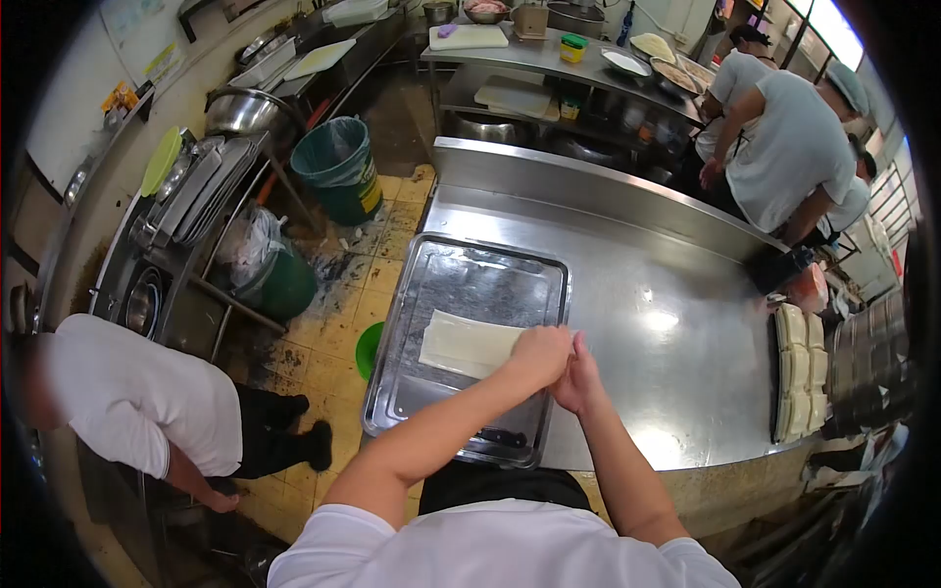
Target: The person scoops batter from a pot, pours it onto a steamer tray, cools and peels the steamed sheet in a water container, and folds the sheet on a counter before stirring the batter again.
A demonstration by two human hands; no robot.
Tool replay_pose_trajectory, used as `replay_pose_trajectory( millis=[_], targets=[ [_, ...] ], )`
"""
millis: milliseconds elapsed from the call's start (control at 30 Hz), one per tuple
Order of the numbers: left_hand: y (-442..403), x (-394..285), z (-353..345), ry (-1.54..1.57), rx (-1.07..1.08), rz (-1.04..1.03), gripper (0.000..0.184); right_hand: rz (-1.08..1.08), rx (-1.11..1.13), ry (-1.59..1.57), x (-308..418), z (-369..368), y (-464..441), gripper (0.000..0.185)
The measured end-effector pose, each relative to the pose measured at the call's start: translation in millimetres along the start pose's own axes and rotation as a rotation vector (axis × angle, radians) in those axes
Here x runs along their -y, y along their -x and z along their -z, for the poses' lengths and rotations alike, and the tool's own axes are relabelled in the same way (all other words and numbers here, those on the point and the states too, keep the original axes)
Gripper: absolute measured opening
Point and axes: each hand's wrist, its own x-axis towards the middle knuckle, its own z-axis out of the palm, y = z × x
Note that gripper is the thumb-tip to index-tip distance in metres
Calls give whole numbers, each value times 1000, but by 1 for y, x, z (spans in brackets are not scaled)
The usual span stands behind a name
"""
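A pale, flat dough sheet (466,343) lies across a shallow metal tray (480,274), its right end running to my left hand. My left hand (542,355) is closed at that end, over the tray's right rim. Right beside it, my right hand (580,378) has its thumb raised and its other fingers curled in; whatever lies between the two hands is hidden. A dark-handled tool (500,436), perhaps a knife, rests in the near part of the tray.
The tray sits at the left end of a steel table (667,343) with a raised back edge. Stacked pale blocks (801,372) stand at the far right. A person (147,397) is at left; several others work at back right. Bins (338,171) stand on the floor.
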Motion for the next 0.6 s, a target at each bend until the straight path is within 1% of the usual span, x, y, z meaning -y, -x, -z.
replay_pose_trajectory(
  millis=[33, 67, 167, 233, 267, 300, 367, 467, 567, 600],
  targets=[
    [-1, 1, -8, 79, 31, 42, 25, -2, -10, -89, 2, -1, -2, 80],
    [-4, 5, -15, 158, 63, 84, 27, -14, -17, -50, 3, 4, -8, 76],
    [4, 50, -13, 294, -66, 133, 32, -64, -51, 42, -4, 33, -29, 63],
    [22, 97, -3, 282, -223, 276, 36, 8, -192, 230, -9, 37, -32, 52],
    [36, 124, 1, 173, -279, 334, 35, 50, -261, 324, -9, 38, -34, 46],
    [50, 149, 6, 64, -337, 387, 35, 60, -291, 337, -10, 42, -36, 42],
    [74, 182, 10, -115, -247, 571, 39, 78, -350, 366, -13, 49, -40, 35],
    [84, 195, 10, -15, -141, 745, 44, 104, -398, 417, -10, 40, -36, 31],
    [80, 191, 9, 88, -107, 839, 45, 126, -375, 441, -11, 46, -37, 30],
    [79, 195, 8, 94, -82, 835, 44, 128, -374, 444, -11, 46, -37, 30]
  ],
)
